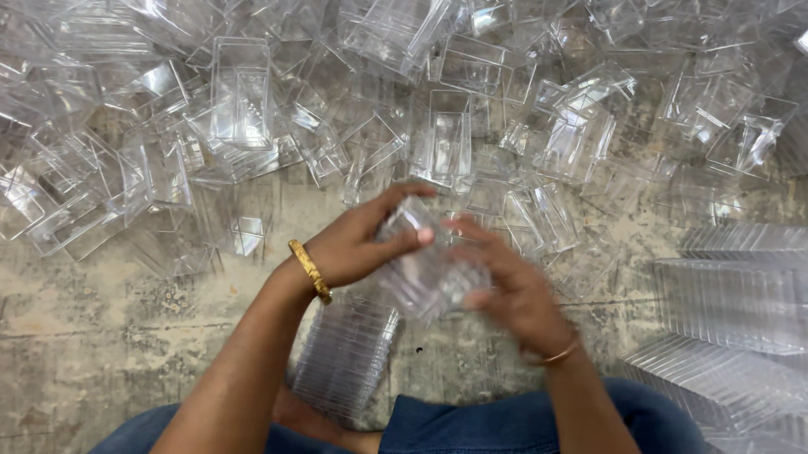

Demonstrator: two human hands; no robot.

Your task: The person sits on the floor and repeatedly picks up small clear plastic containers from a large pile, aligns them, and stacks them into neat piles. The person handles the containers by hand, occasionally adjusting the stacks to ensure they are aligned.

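You are sitting on the floor of a small packing or sorting workshop, not a home. A loose heap of clear plastic box halves (444, 94) covers the far ground from edge to edge, far too many for household use. The bare concrete floor (105, 333) under you is stained and worn. On your right, nested stacks of the same clear trays (741, 310) lie in ordered rows, and another nested stack (346, 355) lies just before your denim-clad knees (468, 435)
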